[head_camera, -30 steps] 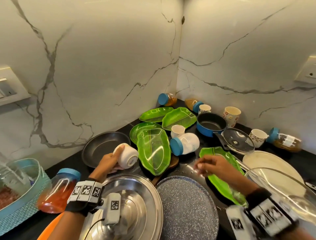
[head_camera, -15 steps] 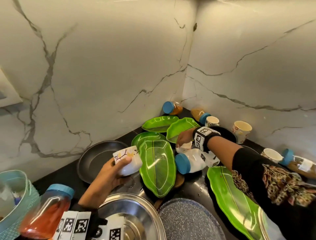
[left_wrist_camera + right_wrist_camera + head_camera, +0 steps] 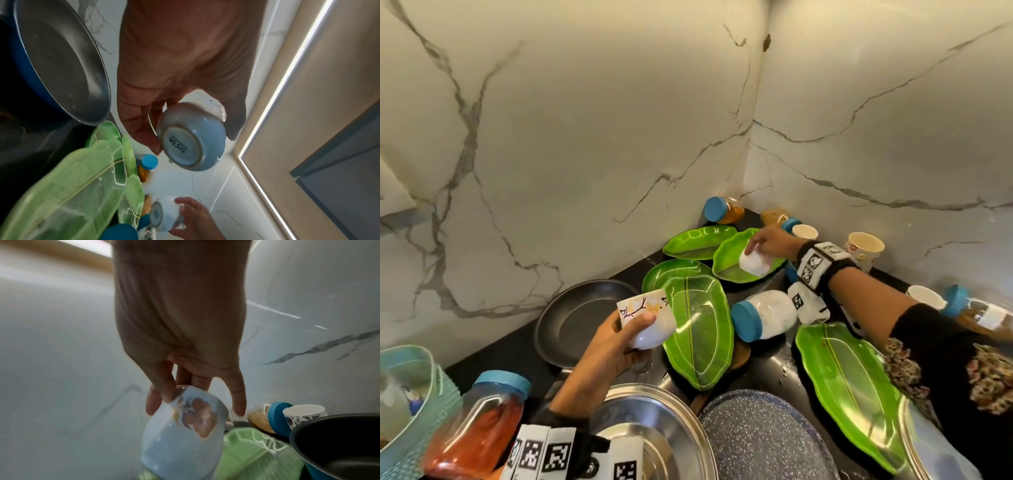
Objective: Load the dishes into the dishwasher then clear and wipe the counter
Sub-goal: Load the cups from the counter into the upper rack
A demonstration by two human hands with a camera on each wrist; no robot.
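The left hand (image 3: 616, 346) still holds a white cup with a twig picture (image 3: 645, 317), its fingers curled round it. The cup is tipped on its side, up off the counter (image 3: 493, 356), just right of the dark frying pan (image 3: 578, 317) and touching the near edge of the long green leaf plate (image 3: 698, 329). It sat in the hand the same way a moment ago.

The right hand (image 3: 767, 245) is the one that changed. A second ago it was empty and low, near the person. Half a second ago it had reached the small white cup beside the white jar with a blue lid (image 3: 763, 317). Now its fingers are wrapped round that small cup (image 3: 753, 262) and have lifted it. The cup hangs tipped, under the fingers, over the far green leaf plate (image 3: 736, 253).

So both hands look full, one cup each. I think the cups go to the dishwasher next. It is not in view. Lots of dishes are left on the counter.
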